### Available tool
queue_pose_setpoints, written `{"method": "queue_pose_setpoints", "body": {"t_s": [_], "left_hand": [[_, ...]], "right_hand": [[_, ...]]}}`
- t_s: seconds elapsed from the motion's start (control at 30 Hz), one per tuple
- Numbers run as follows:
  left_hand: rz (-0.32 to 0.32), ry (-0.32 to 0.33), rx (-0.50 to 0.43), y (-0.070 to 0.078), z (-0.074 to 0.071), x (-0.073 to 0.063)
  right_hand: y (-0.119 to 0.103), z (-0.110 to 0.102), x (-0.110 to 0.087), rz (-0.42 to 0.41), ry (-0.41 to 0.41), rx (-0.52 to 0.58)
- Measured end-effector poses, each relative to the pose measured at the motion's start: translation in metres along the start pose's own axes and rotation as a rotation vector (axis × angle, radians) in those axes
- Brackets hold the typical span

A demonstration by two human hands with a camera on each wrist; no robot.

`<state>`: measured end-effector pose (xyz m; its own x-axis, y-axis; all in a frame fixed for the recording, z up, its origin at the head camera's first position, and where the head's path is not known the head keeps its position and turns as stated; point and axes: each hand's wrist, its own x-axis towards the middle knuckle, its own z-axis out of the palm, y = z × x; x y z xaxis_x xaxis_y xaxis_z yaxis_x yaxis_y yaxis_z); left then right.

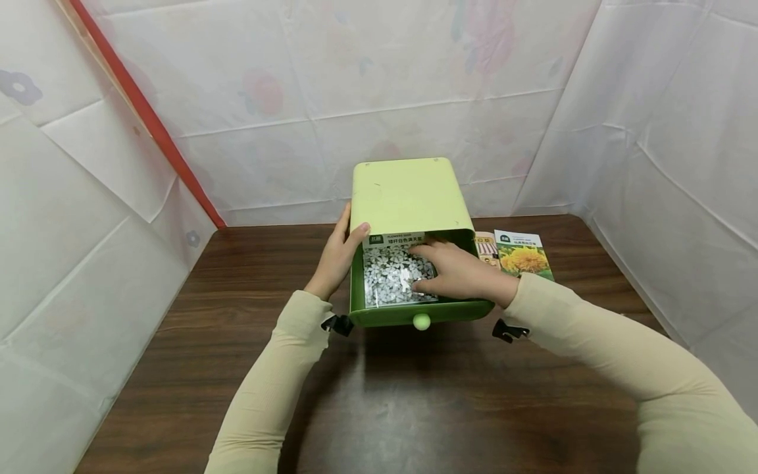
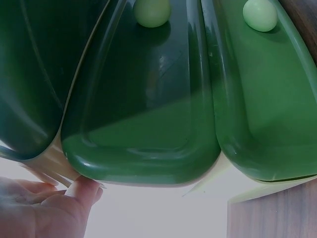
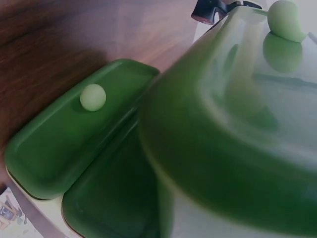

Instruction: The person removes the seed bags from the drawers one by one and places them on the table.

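A light-green drawer cabinet stands on the table, its dark-green top drawer pulled out. In this drawer lies a flower seed packet with a picture of white blossoms. My right hand reaches into the drawer from the right, thumb and forefinger touching the packet's face; its other fingers are partly hidden. My left hand rests against the cabinet's left side, thumb near the top front edge. In the left wrist view this hand touches the cabinet's side beside the closed middle drawer.
Right of the cabinet, a yellow-flower seed packet and a partly covered orange packet lie on the brown wooden table. A closed lower drawer has a round knob. Pale sheeting surrounds the table's back and sides.
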<state>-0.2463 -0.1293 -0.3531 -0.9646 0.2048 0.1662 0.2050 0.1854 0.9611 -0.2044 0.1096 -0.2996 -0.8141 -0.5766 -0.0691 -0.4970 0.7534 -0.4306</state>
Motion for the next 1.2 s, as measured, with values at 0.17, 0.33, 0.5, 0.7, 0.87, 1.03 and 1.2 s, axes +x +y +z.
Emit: {"method": "queue_pose_setpoints", "body": {"t_s": [0.17, 0.33, 0.5, 0.7, 0.87, 1.03, 1.2], "left_hand": [[0.0, -0.004, -0.004, 0.0014, 0.0004, -0.0001], [-0.002, -0.005, -0.011, -0.0008, 0.0003, 0.0009], [0.012, 0.0, -0.008, -0.0015, -0.0002, 0.0014], [0.016, -0.003, -0.016, -0.0008, 0.0002, 0.0017], [0.013, -0.002, -0.016, -0.0011, -0.0004, 0.002], [0.015, -0.002, -0.01, -0.0021, -0.0007, 0.0024], [0.013, 0.003, -0.007, -0.001, -0.0002, 0.0021]], "right_hand": [[0.0009, 0.0, 0.0012, 0.039, 0.057, 0.085], [0.003, -0.0001, 0.0023, 0.1, 0.063, 0.252], [0.0061, 0.0019, 0.0041, 0.176, 0.094, 0.436], [0.0075, 0.0052, 0.006, 0.188, 0.133, 0.635], [0.0069, 0.0056, 0.0069, 0.172, 0.161, 0.811], [0.007, 0.0063, 0.008, 0.215, 0.186, 0.903], [0.0087, 0.0059, 0.0067, 0.222, 0.186, 0.972]]}}
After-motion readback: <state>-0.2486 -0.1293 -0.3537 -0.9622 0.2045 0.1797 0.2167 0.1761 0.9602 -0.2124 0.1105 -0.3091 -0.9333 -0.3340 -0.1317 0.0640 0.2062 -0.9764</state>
